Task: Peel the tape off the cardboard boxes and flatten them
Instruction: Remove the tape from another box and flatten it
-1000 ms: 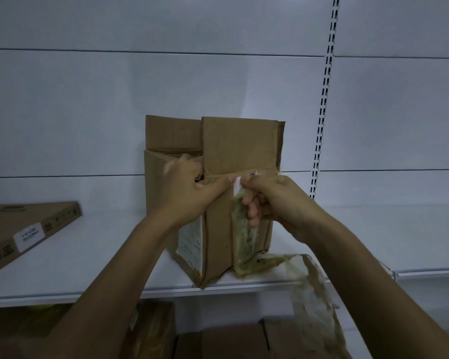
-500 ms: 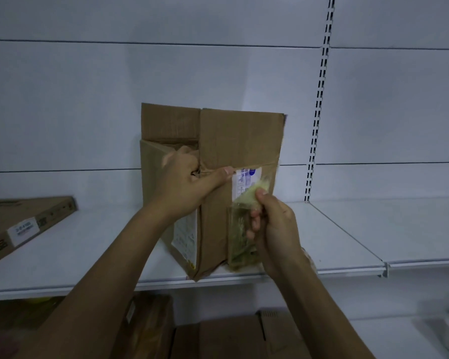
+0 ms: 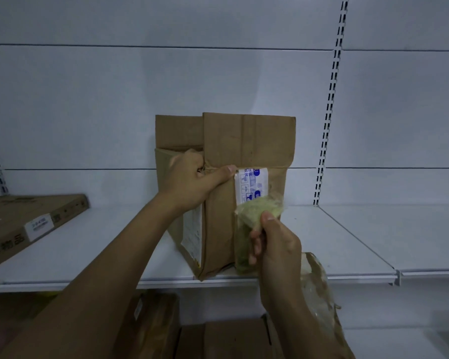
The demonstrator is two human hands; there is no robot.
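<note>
your left hand [image 3: 196,181] grips the cardboard box [image 3: 246,141] at its fold; brace it firmly. your right hand [image 3: 276,246] pinches the tape [image 3: 259,211]: pull low and slowly down the box.

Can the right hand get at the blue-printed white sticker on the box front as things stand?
Probably yes: the sticker sits exposed on the cardboard box front, just above the right hand; only the peeled tape that hand pinches overlaps its lower edge. That hand is occupied, though.
</note>
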